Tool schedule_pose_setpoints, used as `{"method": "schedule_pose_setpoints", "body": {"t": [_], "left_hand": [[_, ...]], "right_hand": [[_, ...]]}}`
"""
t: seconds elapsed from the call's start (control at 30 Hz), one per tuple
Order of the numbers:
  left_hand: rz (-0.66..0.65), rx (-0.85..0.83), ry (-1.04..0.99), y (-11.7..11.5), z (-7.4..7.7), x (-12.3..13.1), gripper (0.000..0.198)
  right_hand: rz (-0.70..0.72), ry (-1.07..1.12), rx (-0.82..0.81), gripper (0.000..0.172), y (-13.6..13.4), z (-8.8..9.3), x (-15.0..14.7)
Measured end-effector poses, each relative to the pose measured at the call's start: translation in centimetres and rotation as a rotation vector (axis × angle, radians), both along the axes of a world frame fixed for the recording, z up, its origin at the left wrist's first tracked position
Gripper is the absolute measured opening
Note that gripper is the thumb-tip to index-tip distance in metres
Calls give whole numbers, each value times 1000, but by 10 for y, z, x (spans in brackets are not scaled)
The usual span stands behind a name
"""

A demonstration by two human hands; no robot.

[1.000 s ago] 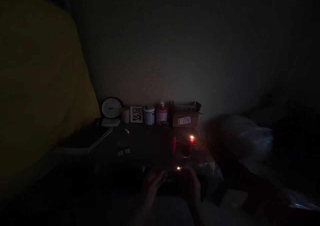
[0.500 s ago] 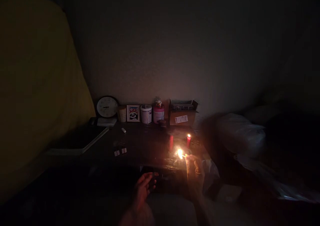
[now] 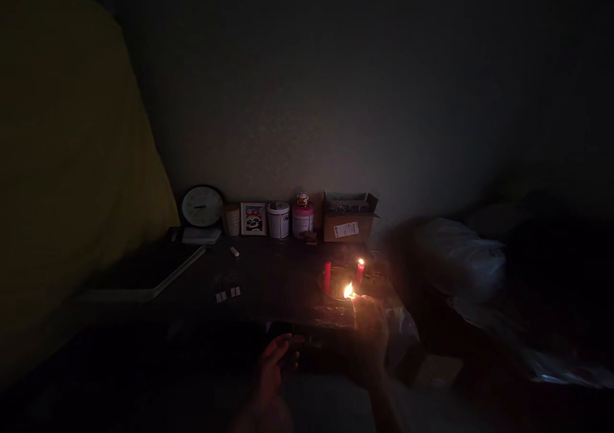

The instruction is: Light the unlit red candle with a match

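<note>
Along the left side, a yellow cloth [image 3: 71, 183] hangs in a large dark slope beside the desk [image 3: 273, 273]. At the far left of the desk, a round clock [image 3: 202, 206] stands behind a small pale pad [image 3: 201, 235], and a dark flat tablet with a pale edge [image 3: 144, 276] lies nearer me. A small white cylinder [image 3: 235, 251] and two little pale squares [image 3: 227, 295] sit on the desktop to its right.

Farther right along the wall I see a small carton [image 3: 232, 220], a framed panda picture [image 3: 253, 219], a white tin [image 3: 278, 220], a pink jar [image 3: 302, 222] topped by a figurine, and an open cardboard box [image 3: 349, 226] with a white label.

My left grip [image 3: 274, 364] sits at the near edge of the desk, its fingers apart, holding nothing I can make out. Right of it, my right grip [image 3: 369, 330] is pinched together on a burning match [image 3: 348, 291], whose flame is just beside a round glass dish [image 3: 336, 283]. Beyond the flame stand an unlit red candle [image 3: 327, 276] and a lit red candle [image 3: 360, 272], both at the dish. Farther right lies a white plastic bag [image 3: 458, 260].
</note>
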State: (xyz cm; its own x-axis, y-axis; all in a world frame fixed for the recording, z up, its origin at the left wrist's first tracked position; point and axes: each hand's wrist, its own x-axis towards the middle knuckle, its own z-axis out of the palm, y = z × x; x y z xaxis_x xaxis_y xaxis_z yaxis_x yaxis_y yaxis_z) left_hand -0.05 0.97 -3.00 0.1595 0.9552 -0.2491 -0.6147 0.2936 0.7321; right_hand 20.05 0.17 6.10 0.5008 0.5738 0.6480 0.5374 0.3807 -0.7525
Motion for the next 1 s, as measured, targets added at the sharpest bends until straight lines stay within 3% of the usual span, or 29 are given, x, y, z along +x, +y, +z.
{"method": "schedule_pose_setpoints", "body": {"t": [0.17,0.3,0.5,0.73,1.0], "left_hand": [[79,-26,59,-5,-1,6,32],[158,-22,67,-20,18,12,32],[130,-33,58,-30,38,13,26],[134,-2,26,-36,36,5,31],[88,-21,51,-14,25,10,28]], "right_hand": [[39,1,-22,22,-5,5,-1],[84,100,-29,25,0,4,-1],[132,213,-26,28,10,3,-1],[151,277,-12,28,18,10,-3],[182,244,-40,27,18,23,-5]]}}
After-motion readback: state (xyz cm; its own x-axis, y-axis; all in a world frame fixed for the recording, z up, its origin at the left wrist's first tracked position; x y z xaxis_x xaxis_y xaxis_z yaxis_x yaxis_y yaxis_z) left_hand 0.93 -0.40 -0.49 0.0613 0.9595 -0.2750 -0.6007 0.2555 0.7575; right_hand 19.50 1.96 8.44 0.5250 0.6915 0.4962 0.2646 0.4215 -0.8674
